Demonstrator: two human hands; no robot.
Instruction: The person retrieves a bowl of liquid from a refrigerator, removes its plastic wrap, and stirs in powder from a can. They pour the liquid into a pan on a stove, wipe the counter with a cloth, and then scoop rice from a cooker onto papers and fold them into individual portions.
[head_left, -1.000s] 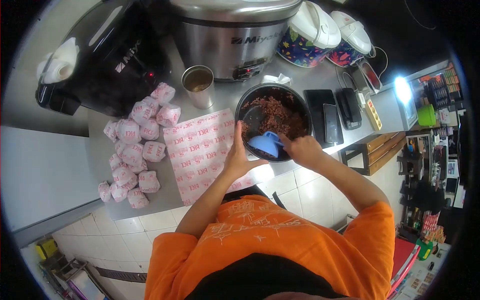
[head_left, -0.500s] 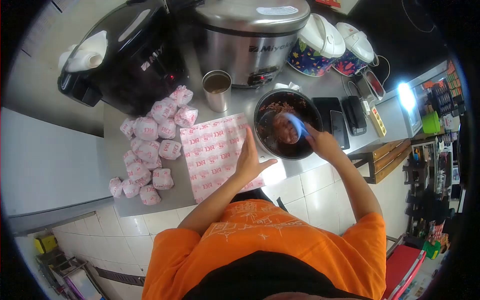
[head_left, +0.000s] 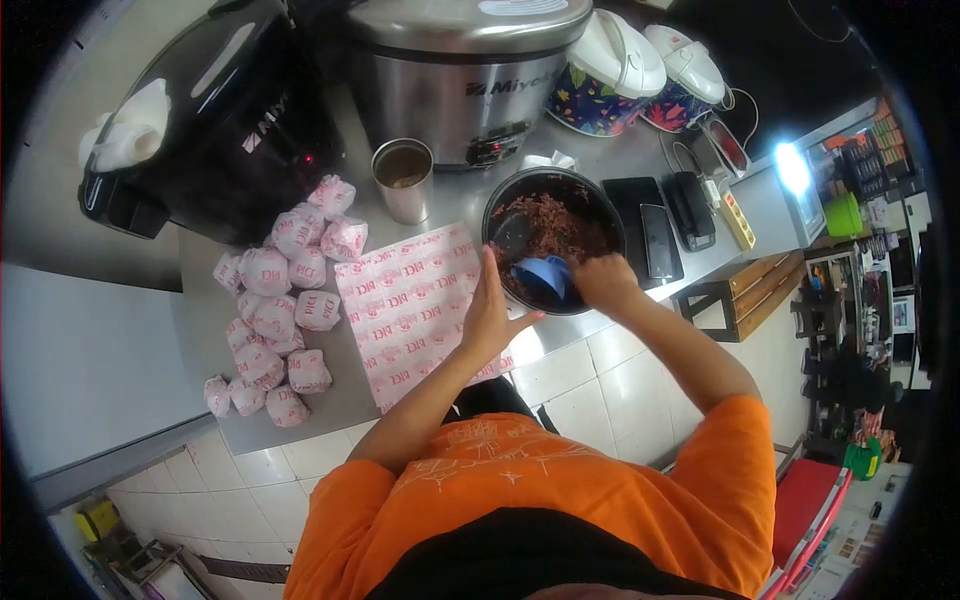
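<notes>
My right hand point(head_left: 606, 284) is closed around a blue scoop point(head_left: 545, 276), whose bowl sits low inside a round black pot point(head_left: 489, 219). Reddish-brown cooked rice point(head_left: 550, 225) covers part of the pot's bottom and clings to its walls. At the pot's near left side is my left hand point(head_left: 487, 322), fingers stretched out and thumb spread along the rim. Partly under that hand lies a stack of pink-printed wrapping paper point(head_left: 405, 300). Left of the paper, several paper-wrapped bundles point(head_left: 268, 318) are piled on the steel table point(head_left: 345, 405).
Behind the pot stand a steel cup point(head_left: 404, 185), a large steel rice cooker point(head_left: 440, 105) and a black one point(head_left: 230, 140). Two flowered rice cookers point(head_left: 605, 90) are at the back right. A phone point(head_left: 657, 240) and a power strip point(head_left: 737, 218) lie to the right.
The scoop has swung from holding a mound of rice to a tilted position at the pot's near side. My left hand has come in against the pot's rim. The view has shifted slightly.
</notes>
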